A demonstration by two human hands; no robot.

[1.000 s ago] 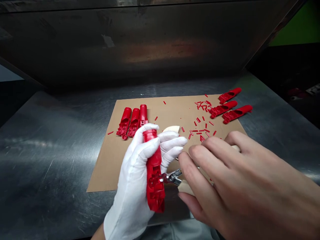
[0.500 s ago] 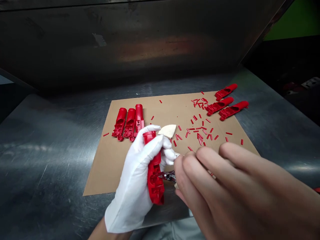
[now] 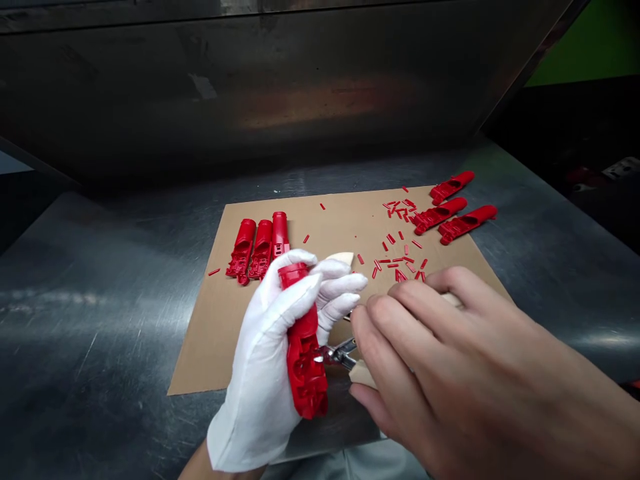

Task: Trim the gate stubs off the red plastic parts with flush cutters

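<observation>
One red part [image 3: 303, 340] gripped upright in left hand [image 3: 273, 360], right hand [image 3: 450, 373] apparently squeezing cutters [image 3: 343, 353] beside it

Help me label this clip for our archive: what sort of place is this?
Probably a factory workbench for trimming moulded plastic parts. A steel table carries a cardboard sheet with rows of identical red parts and scattered red offcuts; the gloved left hand holds one red part against the right hand's cutters.
</observation>
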